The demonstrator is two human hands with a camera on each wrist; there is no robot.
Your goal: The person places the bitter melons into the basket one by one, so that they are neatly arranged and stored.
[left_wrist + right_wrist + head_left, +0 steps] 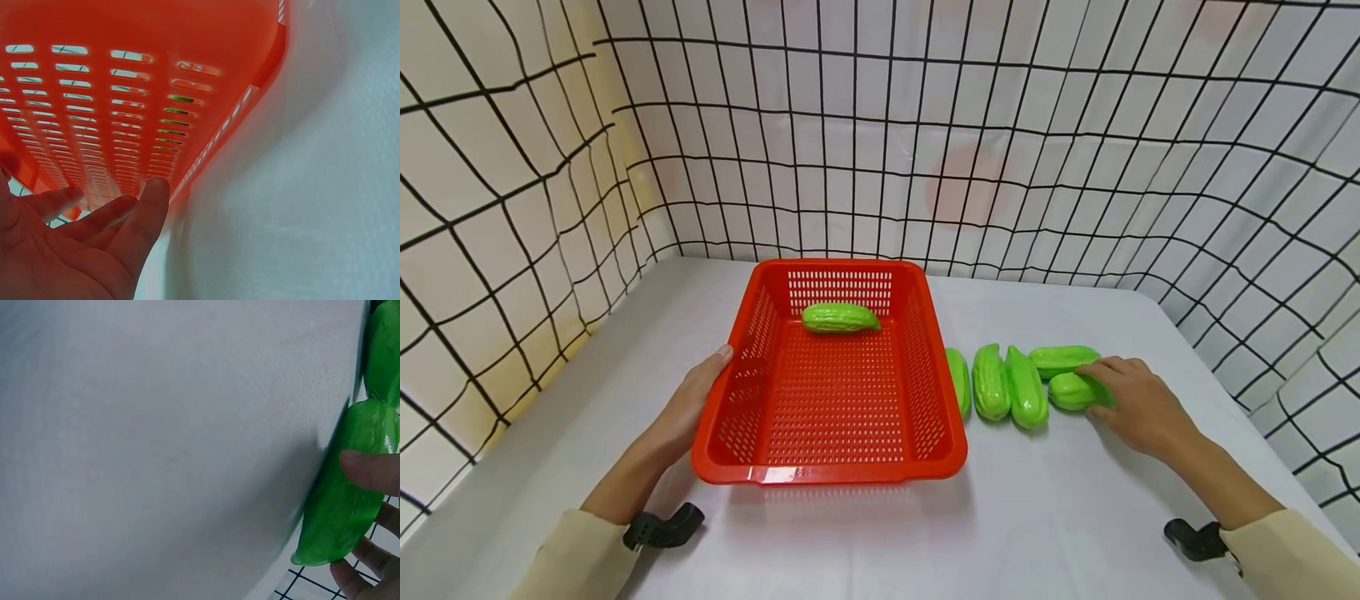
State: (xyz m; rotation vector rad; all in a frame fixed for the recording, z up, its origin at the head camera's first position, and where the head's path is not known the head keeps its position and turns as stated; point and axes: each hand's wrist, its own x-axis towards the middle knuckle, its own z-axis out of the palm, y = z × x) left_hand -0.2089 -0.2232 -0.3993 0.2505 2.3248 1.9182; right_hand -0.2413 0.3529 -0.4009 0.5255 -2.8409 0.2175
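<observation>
A red plastic basket (831, 474) with slotted walls stands on the table, and one green bitter melon (839, 317) lies inside near its far wall. My left hand (688, 400) is at the basket's left side; in the left wrist view its fingers (150, 206) stretch out against the slotted wall. To the basket's right, my right hand (1138, 406) holds a bitter melon (1071, 392) that lies on the table. The thumb is on one side of this melon (344, 506) and the other fingers are on the far side, as the right wrist view shows.
Beside the held melon lie more bitter melons: one behind it (1060, 360), two side by side (992, 383), and one (958, 382) partly hidden by the basket. A black wire grid (880, 125) encloses the white table (1037, 517) at the back and sides.
</observation>
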